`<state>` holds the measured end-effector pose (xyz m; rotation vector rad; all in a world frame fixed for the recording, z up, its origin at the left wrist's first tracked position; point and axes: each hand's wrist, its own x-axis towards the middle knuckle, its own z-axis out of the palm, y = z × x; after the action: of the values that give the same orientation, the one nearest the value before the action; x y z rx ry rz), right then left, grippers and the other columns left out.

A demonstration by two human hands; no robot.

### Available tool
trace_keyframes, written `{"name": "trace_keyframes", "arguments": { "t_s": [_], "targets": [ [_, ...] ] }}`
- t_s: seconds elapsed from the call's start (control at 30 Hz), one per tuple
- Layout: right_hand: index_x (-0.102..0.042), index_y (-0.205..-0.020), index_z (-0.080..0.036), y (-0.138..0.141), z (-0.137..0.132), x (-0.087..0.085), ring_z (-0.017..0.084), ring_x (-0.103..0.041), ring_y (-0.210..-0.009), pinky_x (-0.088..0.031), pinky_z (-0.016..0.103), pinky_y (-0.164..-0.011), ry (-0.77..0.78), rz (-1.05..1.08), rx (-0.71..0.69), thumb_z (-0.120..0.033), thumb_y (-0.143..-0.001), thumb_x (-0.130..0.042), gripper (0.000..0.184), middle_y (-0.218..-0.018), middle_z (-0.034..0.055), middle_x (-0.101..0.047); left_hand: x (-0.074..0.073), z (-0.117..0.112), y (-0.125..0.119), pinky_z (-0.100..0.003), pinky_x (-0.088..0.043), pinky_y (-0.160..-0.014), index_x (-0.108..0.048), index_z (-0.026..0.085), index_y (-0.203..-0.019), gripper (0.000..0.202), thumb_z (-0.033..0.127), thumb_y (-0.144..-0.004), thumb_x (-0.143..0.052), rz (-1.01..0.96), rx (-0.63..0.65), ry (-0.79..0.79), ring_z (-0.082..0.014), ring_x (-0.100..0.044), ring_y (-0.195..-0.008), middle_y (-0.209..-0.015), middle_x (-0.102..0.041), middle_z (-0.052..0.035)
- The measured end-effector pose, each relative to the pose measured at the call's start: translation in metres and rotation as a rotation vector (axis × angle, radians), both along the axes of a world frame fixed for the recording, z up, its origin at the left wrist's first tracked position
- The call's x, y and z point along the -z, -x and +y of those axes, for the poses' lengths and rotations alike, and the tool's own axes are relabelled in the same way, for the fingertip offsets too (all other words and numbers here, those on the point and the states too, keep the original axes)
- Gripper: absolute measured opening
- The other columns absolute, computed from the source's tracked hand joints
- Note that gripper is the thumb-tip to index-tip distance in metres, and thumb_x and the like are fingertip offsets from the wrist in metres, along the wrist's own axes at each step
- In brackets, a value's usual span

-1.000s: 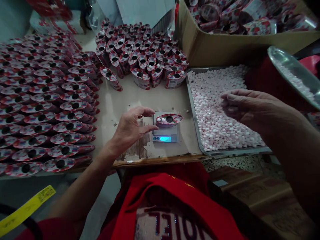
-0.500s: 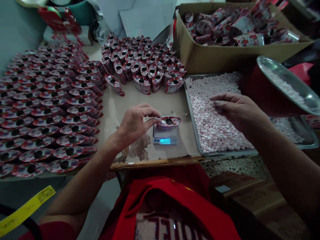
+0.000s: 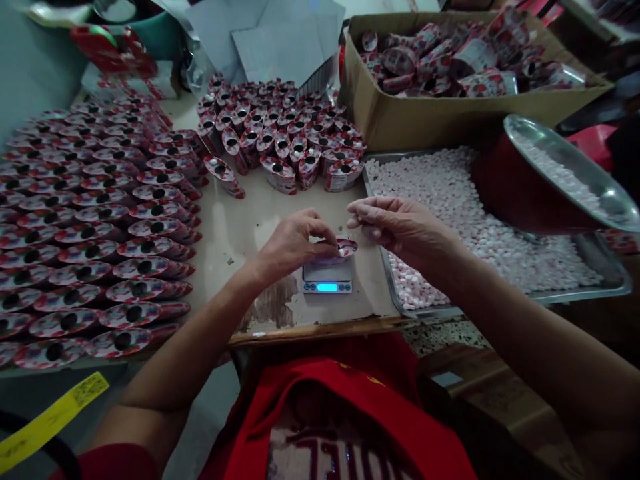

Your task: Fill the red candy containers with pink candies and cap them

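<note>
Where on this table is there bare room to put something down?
Bare tabletop lies between the rows of pouches, the standing pouches behind and the scale; a strip runs before the scale. The tablet tray and cardboard box are full.

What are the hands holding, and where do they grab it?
The left hand pinches the left end of the little red pack on the scale. Whether the right hand beside it holds anything cannot be told.
</note>
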<state>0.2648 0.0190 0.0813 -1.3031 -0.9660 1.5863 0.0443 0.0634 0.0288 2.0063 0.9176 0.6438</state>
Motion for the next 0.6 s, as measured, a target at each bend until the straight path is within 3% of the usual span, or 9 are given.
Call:
{"name": "trace_keyframes", "arguments": {
  "t_s": [0.17,0.4,0.53,0.6],
  "targets": [
    [-0.075,-0.082,-0.017,0.004,-0.003,0.003,0.008,-0.044,-0.054,-0.030,0.023,-0.050,-0.108,-0.175,-0.034,-0.054,-0.081,-0.087,0.039,-0.069,0.0014,-0.069,0.002,-0.009,-0.004,-0.031,-0.051,-0.079,-0.084,0.024,-0.085,0.007,0.022,-0.080,-0.089,-0.069,-0.138,-0.106,-0.0170,-0.064,-0.085,-0.088,-0.068,-0.0016],
    [-0.079,-0.073,-0.016,0.026,-0.004,0.022,0.013,-0.052,-0.061,-0.035,0.027,-0.058,-0.337,-0.553,-0.202,-0.064,-0.091,-0.073,0.052,-0.062,0.0010,-0.064,-0.005,-0.020,0.031,-0.029,-0.052,-0.072,-0.080,0.022,-0.091,0.007,0.026,-0.087,-0.084,-0.167,-0.296,-0.048,-0.0151,-0.066,-0.076,-0.086,-0.073,-0.0011],
    [-0.077,-0.072,-0.016,0.014,0.001,0.021,0.011,-0.045,-0.057,-0.032,0.027,-0.056,-0.322,-0.496,-0.052,-0.063,-0.090,-0.076,0.050,-0.058,-0.0018,-0.056,-0.007,-0.029,0.021,-0.032,-0.054,-0.078,-0.081,0.023,-0.093,0.005,0.025,-0.089,-0.084,-0.095,-0.299,-0.173,-0.0173,-0.066,-0.082,-0.088,-0.073,-0.0020],
    [-0.077,-0.076,-0.017,0.002,0.001,0.019,0.009,-0.038,-0.053,-0.026,0.026,-0.052,-0.250,-0.382,0.039,-0.065,-0.086,-0.080,0.049,-0.057,-0.0038,-0.051,-0.002,-0.031,0.005,-0.036,-0.055,-0.087,-0.083,0.026,-0.100,0.010,0.026,-0.090,-0.084,-0.064,-0.215,-0.285,-0.0201,-0.066,-0.092,-0.096,-0.074,-0.0038]
  ]
}}
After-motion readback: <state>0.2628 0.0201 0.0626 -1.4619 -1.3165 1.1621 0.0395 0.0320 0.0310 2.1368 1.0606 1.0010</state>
